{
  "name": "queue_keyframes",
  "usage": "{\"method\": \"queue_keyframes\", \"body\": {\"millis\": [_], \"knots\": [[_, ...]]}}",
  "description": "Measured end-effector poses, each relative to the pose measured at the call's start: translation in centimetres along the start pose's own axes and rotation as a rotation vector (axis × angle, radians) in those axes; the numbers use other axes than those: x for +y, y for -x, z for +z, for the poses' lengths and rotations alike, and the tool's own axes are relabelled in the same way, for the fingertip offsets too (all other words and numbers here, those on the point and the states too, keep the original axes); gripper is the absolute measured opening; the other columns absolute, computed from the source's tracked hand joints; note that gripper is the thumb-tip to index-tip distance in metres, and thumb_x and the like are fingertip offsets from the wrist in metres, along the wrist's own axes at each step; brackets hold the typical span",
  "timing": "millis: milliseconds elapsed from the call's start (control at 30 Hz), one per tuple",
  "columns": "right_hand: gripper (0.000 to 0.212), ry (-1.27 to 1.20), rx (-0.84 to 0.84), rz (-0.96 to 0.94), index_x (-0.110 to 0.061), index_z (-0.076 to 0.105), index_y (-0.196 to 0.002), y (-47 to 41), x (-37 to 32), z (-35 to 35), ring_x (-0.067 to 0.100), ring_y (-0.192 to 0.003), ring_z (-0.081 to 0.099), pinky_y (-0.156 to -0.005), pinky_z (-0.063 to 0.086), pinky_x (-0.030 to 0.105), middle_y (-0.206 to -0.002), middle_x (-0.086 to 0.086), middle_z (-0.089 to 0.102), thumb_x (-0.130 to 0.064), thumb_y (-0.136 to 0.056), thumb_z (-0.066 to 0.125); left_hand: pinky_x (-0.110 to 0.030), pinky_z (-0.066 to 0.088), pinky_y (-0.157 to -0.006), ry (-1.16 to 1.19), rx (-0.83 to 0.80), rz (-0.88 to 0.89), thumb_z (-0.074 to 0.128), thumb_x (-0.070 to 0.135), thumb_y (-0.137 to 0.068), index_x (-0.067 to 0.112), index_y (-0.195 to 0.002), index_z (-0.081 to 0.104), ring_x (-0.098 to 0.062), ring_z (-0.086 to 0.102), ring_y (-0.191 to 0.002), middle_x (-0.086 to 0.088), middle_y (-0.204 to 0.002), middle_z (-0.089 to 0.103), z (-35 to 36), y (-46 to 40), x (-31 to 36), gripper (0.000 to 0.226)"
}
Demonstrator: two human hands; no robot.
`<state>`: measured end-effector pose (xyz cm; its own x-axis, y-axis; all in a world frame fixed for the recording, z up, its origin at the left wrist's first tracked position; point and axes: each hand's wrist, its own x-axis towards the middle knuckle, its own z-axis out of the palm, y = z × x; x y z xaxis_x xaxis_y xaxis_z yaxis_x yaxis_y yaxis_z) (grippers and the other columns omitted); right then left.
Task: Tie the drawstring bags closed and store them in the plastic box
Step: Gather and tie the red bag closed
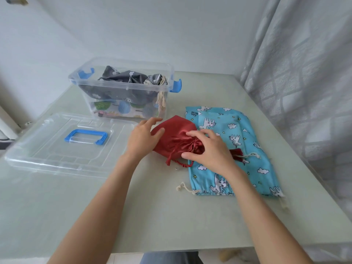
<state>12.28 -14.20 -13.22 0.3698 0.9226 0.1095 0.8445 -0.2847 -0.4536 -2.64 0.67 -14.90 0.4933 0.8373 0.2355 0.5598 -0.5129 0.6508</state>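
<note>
Pale green and smooth, the desk (171, 216) carries everything in view. Largest upon it is the clear plastic lid with a blue handle (57, 141), lying flat at the left. Behind the lid, toward the wall, stands the open clear plastic box with blue side latches (122, 88); a grey patterned drawstring bag (123, 77) is bundled on top inside it, its cream cords (162, 100) hanging down against the right inner wall, and a white bag printed with green and blue shapes (122, 109) lies beneath it at the bottom. To the right of the box a blue cloth drawstring bag printed with white animals and clouds (238, 149) lies flat, its gathered mouth nearest the person and cream cords showing at both ends of that hem. A small red satin drawstring bag (175, 138) sits just in front of the box, overlapping the left edge of the blue bag, with its twisted red cord (182, 164) looping onto the desk. The right hand (207, 149) has its fingers curled around the gathered mouth of the red bag. The left hand (142, 136) rests with nearly straight fingers and thumb against the left side of that bag.
</note>
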Motion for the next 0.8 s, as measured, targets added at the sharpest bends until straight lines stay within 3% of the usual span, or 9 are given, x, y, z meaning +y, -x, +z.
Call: {"method": "queue_keyframes", "body": {"millis": [100, 167, 267, 400, 467, 667, 800], "knots": [[0.040, -0.109, 0.137, 0.016, -0.032, 0.060, -0.112, -0.3, 0.3, 0.5, 0.014, -0.106, 0.053, -0.084, 0.042, 0.026, -0.117, -0.004, 0.055, -0.042, -0.075, 0.073, -0.032, 0.048, -0.085, 0.100, -0.095, -0.047, 0.055, 0.024, -0.090, 0.029, -0.121, 0.058, -0.021, 0.061, -0.097, -0.004, -0.109, 0.065, 1.1, -0.1, 0.1, 0.031], [0.025, -0.273, 0.220, 0.012, -0.028, 0.066, -0.097, -0.6, 0.0, -0.5, 0.009, -0.094, 0.059, -0.082, 0.045, 0.024, -0.100, -0.008, 0.064, -0.032, -0.074, 0.076, -0.024, 0.050, -0.078, 0.272, -0.053, -0.042, 0.055, 0.012, -0.089, 0.028, -0.108, 0.065, -0.014, 0.063, -0.086, 0.001, -0.096, 0.067, 0.8, 0.0, 1.3, 0.027], [0.018, -0.557, 0.189, -0.021, -0.033, 0.066, -0.085, -1.9, -2.0, -3.3, 0.002, -0.083, 0.063, -0.079, 0.047, 0.018, -0.086, -0.013, 0.069, -0.026, -0.073, 0.077, -0.007, 0.044, -0.072, 0.508, 0.052, 0.013, 0.055, 0.003, -0.087, 0.026, -0.093, 0.069, 0.007, 0.060, -0.076, 0.008, -0.090, 0.068, -2.1, -0.3, 2.9, 0.027], [0.020, -0.793, 0.154, -0.157, -0.024, 0.068, -0.090, -4.7, -5.6, -6.7, 0.007, -0.072, 0.065, -0.069, 0.052, 0.020, -0.079, -0.009, 0.069, -0.022, -0.071, 0.077, -0.018, 0.049, -0.081, 0.647, 0.149, 0.092, 0.056, 0.002, -0.085, 0.025, -0.090, 0.070, -0.008, 0.064, -0.083, 0.006, -0.091, 0.070, -7.2, -1.7, 4.0, 0.027], [0.022, -0.816, 0.167, -0.228, -0.020, 0.067, -0.092, -7.2, -7.5, -7.9, 0.008, -0.070, 0.064, -0.066, 0.052, 0.020, -0.079, -0.006, 0.068, -0.016, -0.072, 0.076, -0.016, 0.048, -0.081, 0.628, 0.197, 0.145, 0.057, 0.003, -0.085, 0.027, -0.089, 0.068, -0.007, 0.064, -0.085, 0.009, -0.091, 0.069, -9.7, -3.3, 3.7, 0.026], [0.025, -0.792, 0.283, -0.405, -0.015, 0.066, -0.095, -16.8, -13.4, -10.3, 0.013, -0.081, 0.062, -0.087, 0.053, 0.040, -0.083, -0.007, 0.066, -0.009, -0.073, 0.077, -0.020, 0.049, -0.072, 0.743, 0.266, 0.178, 0.059, 0.001, -0.087, 0.015, -0.102, 0.064, -0.007, 0.063, -0.080, 0.003, -0.097, 0.066, -16.4, -9.2, 2.0, 0.021], [0.025, -0.754, 0.281, -0.500, -0.020, 0.067, -0.092, -21.7, -16.5, -10.8, 0.008, -0.084, 0.061, -0.089, 0.052, 0.034, -0.086, -0.009, 0.066, -0.013, -0.072, 0.079, -0.017, 0.051, -0.070, 0.783, 0.217, 0.176, 0.062, 0.003, -0.085, 0.011, -0.116, 0.059, -0.006, 0.065, -0.083, -0.003, -0.102, 0.066, -19.0, -11.3, 1.0, 0.032]]}}
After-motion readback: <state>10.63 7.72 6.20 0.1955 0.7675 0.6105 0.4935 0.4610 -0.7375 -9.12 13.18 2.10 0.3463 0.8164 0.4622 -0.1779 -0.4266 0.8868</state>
